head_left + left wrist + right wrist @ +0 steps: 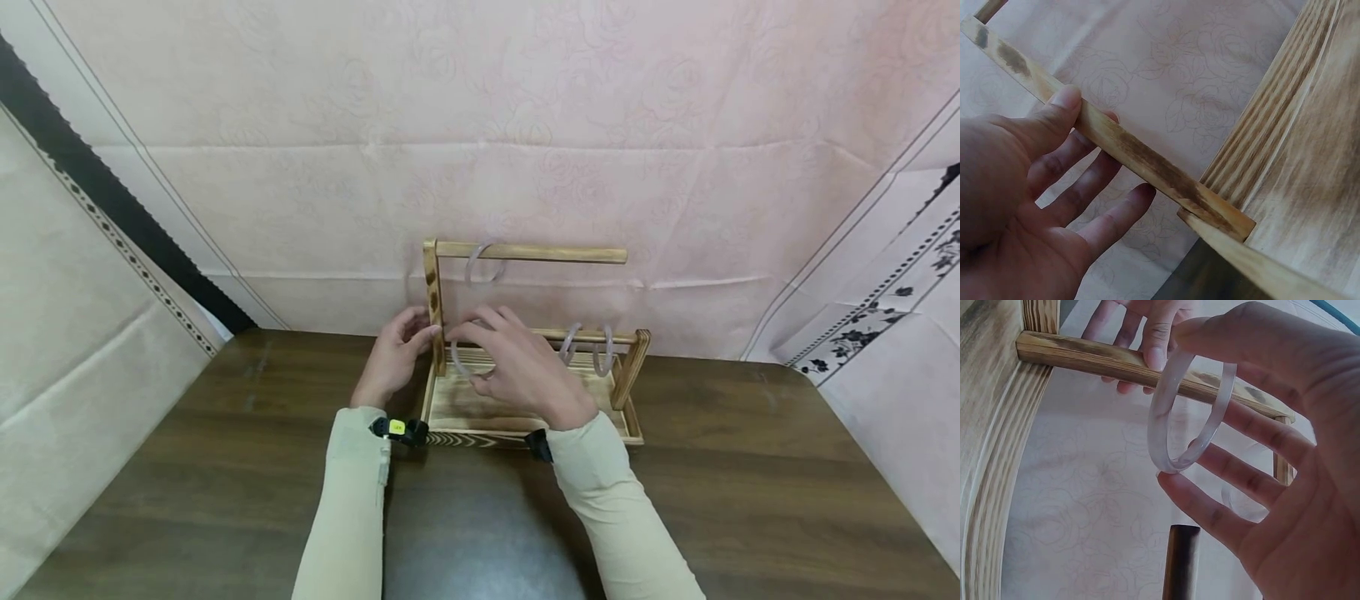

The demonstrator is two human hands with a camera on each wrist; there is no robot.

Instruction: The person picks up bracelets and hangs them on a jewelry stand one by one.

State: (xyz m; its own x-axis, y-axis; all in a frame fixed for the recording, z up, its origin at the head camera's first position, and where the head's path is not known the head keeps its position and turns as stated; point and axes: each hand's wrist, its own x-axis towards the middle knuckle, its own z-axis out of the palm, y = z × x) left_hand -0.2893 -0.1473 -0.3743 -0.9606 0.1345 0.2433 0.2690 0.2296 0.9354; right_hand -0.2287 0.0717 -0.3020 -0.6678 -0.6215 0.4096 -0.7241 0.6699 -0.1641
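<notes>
A wooden display stand stands on the table, with a left post (432,287), an upper bar (555,252) and a lower bar (622,338). My left hand (392,354) pinches the left post between thumb and fingers. Just right of that post, my right hand (517,367) holds a translucent pale bangle (1161,419) by its edge, thumb on one side and fingertips on the other. Another bangle (471,265) hangs on the upper bar near the post. Two more, a left bangle (567,343) and a right bangle (603,363), hang on the lower bar.
The stand's tray base (468,408) rests on the dark wooden table (225,467). Behind it hangs a pale floral cloth (525,150). In the right wrist view, a bar's free end (1182,562) points up below the held bangle.
</notes>
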